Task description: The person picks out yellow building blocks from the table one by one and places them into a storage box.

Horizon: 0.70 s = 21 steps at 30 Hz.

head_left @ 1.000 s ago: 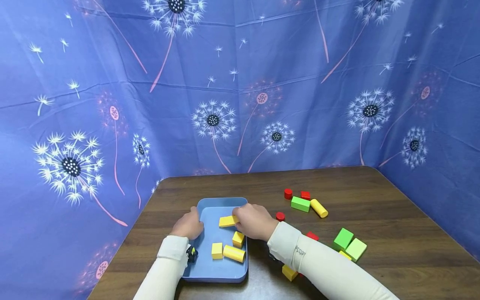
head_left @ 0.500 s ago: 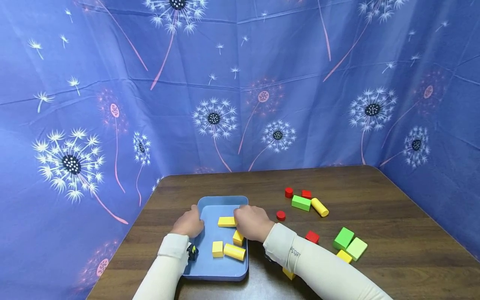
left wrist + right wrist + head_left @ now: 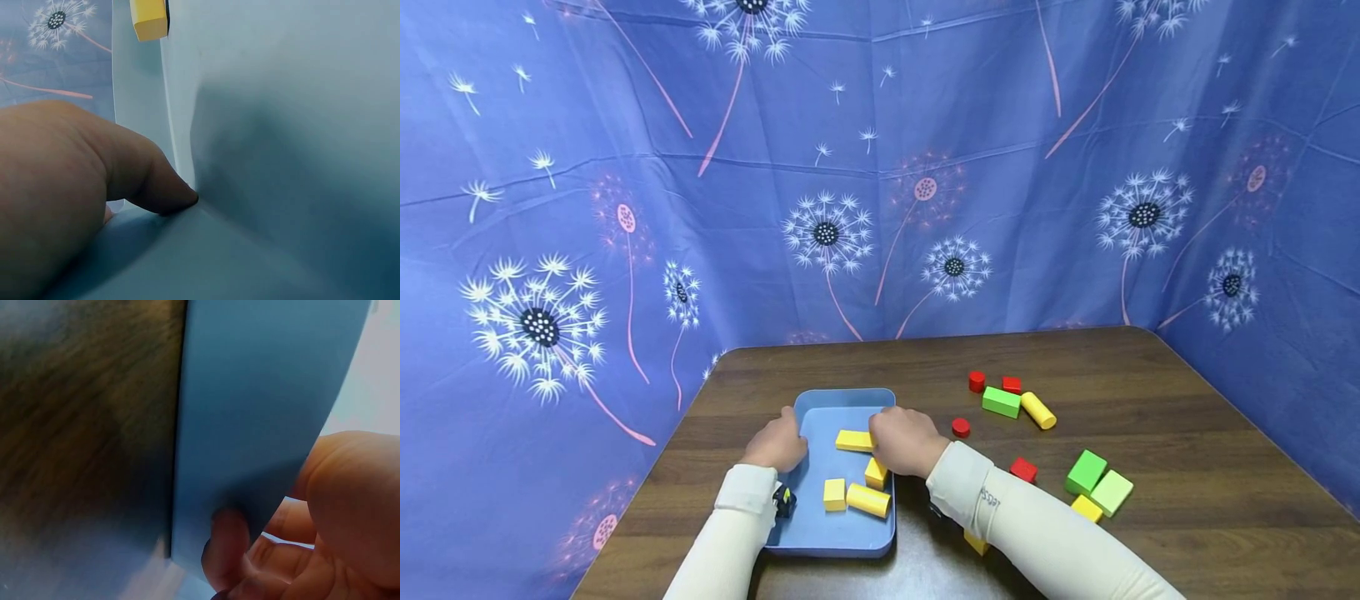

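A blue tray [image 3: 812, 533] lies on the wooden table, with yellow blocks inside. My left hand [image 3: 777, 442] grips its left side; in the left wrist view the thumb [image 3: 153, 172] presses the inner wall. At the opposite side my right hand [image 3: 908, 442] holds the right wall, a fingertip [image 3: 228, 540] against the outer face in the right wrist view. Partly behind the right hand lie a flat yellow block [image 3: 853, 440] and a yellow cube [image 3: 876, 475]. Nearer the front are another yellow cube [image 3: 834, 494] and a yellow cylinder [image 3: 868, 501].
Right of the tray, red discs and blocks [image 3: 1023, 469], a long green block [image 3: 1001, 402], a yellow cylinder [image 3: 1037, 411] and green blocks [image 3: 1086, 472] lie on the table [image 3: 1195, 450]. A yellow block [image 3: 976, 542] is partly under the right sleeve. Blue patterned cloth [image 3: 880, 167] hangs behind.
My right hand has shifted slightly off the flat yellow block onto the tray's right side, and that block now lies straighter. The left hand and tray have stayed put.
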{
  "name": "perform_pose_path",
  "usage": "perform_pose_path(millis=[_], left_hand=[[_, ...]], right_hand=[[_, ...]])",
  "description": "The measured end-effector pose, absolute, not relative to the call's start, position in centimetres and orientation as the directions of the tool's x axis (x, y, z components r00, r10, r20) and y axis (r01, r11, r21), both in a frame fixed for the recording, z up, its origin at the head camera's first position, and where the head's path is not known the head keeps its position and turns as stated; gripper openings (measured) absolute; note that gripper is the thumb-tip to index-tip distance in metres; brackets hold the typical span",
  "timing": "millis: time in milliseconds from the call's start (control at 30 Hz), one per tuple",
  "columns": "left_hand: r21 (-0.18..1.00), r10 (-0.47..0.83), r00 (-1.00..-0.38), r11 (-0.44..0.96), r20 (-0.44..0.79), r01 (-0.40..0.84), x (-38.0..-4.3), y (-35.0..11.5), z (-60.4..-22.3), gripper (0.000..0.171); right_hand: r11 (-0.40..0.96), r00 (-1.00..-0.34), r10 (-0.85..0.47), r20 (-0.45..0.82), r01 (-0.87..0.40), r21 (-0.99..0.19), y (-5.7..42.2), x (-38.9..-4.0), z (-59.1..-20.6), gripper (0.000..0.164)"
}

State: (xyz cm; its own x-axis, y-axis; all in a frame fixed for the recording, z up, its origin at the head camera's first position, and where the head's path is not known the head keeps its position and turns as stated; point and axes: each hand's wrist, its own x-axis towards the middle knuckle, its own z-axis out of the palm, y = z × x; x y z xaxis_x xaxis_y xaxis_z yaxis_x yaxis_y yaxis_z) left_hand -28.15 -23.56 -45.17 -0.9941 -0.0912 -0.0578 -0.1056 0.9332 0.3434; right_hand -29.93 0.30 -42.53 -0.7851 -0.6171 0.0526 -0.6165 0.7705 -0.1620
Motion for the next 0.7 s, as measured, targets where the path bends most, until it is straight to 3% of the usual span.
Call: perform_pose_path(millis=[433, 700], left_hand=[[0.342, -0.089, -0.994, 0.934, -0.064, -0.105, -28.2, -23.6, -45.3, 0.068], [0.342, -0.090, -0.994, 0.934, -0.062, -0.106, -28.1, -23.5, -45.3, 0.068]], right_hand=[[0.758, -0.776, -0.629, 0.045, -0.626, -0.185, 0.8, -29.9, -42.4, 0.016], [0.681, -0.697, -0.651, 0.300, -0.711, -0.173, 3.0, -29.9, -40.7, 0.023]])
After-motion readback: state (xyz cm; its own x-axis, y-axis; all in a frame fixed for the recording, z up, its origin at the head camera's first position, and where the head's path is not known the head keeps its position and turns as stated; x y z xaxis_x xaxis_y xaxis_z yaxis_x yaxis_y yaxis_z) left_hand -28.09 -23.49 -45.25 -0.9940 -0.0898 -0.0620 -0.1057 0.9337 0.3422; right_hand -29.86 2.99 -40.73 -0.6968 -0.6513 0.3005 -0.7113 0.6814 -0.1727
